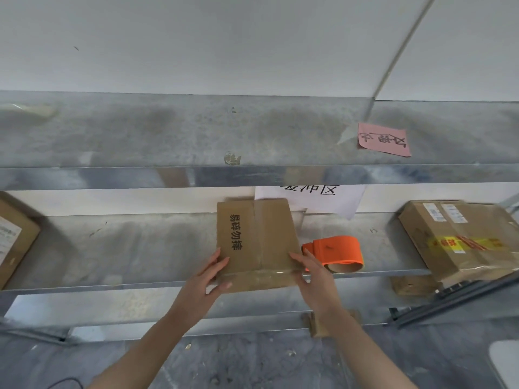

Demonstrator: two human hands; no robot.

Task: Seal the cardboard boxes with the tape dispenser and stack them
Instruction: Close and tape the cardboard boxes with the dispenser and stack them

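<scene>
A small cardboard box [257, 237] with black printed characters and clear tape along its top seam sits at the front edge of a metal shelf [112, 248]. My left hand [209, 279] holds its near left corner, fingers on top and thumb on the front face. My right hand [311, 272] holds the near right corner the same way. An orange tape dispenser [334, 252] lies on the shelf just right of the box, close behind my right hand.
A larger taped box [460, 237] with labels sits at the shelf's right end, and another box [14, 240] at the left edge. An upper metal shelf [196, 136] carries a pink note [383, 139]. A white paper sign [317, 197] hangs behind the small box.
</scene>
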